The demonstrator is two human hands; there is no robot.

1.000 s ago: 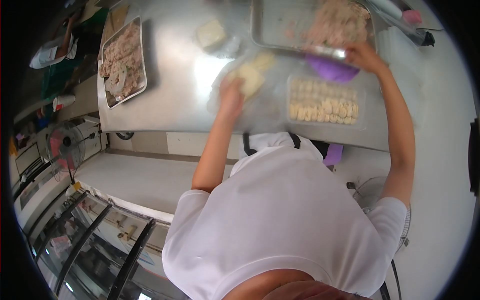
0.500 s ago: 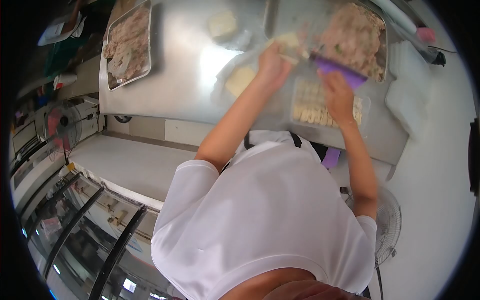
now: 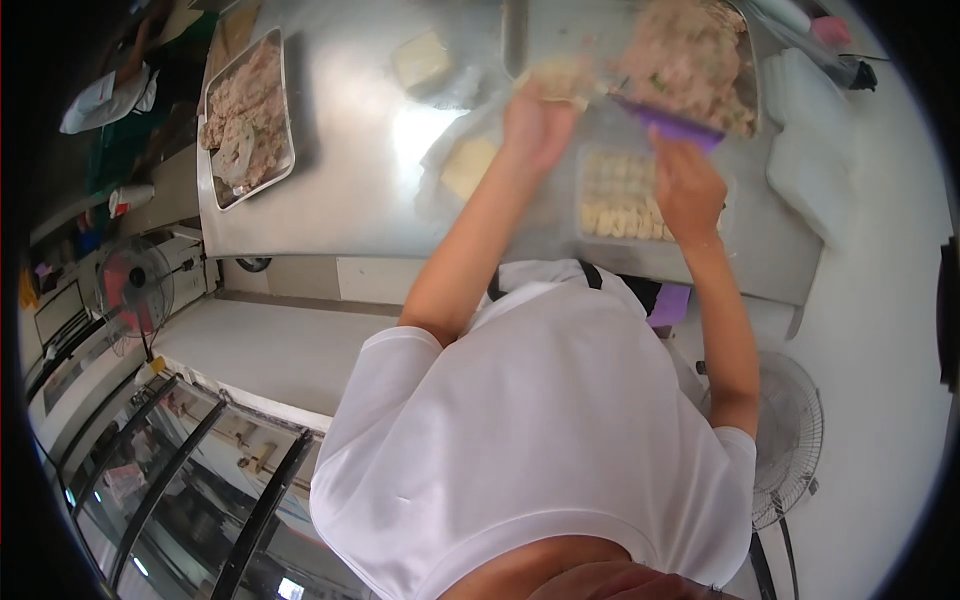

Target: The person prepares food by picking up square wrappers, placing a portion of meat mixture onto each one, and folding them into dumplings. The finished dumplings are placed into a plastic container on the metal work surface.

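My left hand (image 3: 535, 120) is raised over the steel table (image 3: 350, 190) and holds a pale round wrapper (image 3: 562, 78) by the edge of the filling tray. My right hand (image 3: 688, 185) grips a purple scraper (image 3: 668, 122), its blade pointing toward the wrapper. The metal tray (image 3: 512, 40) behind them holds a heap of minced filling (image 3: 690, 50). Under my right hand sits a clear plastic box (image 3: 590, 160) with rows of folded dumplings (image 3: 620, 215). A stack of wrappers (image 3: 468, 165) lies left of my left forearm.
Another wrapper stack (image 3: 420, 60) lies farther back. A second tray of filling (image 3: 245, 120) stands at the table's left end, with another person (image 3: 110, 95) beyond it. White folded material (image 3: 805, 170) lies at the right. Fans stand on the floor at left (image 3: 135, 290) and right (image 3: 790, 440).
My left hand left the wrapper stack and rose with one wrapper to the tray edge. My right hand drew the scraper back from the filling toward that wrapper.
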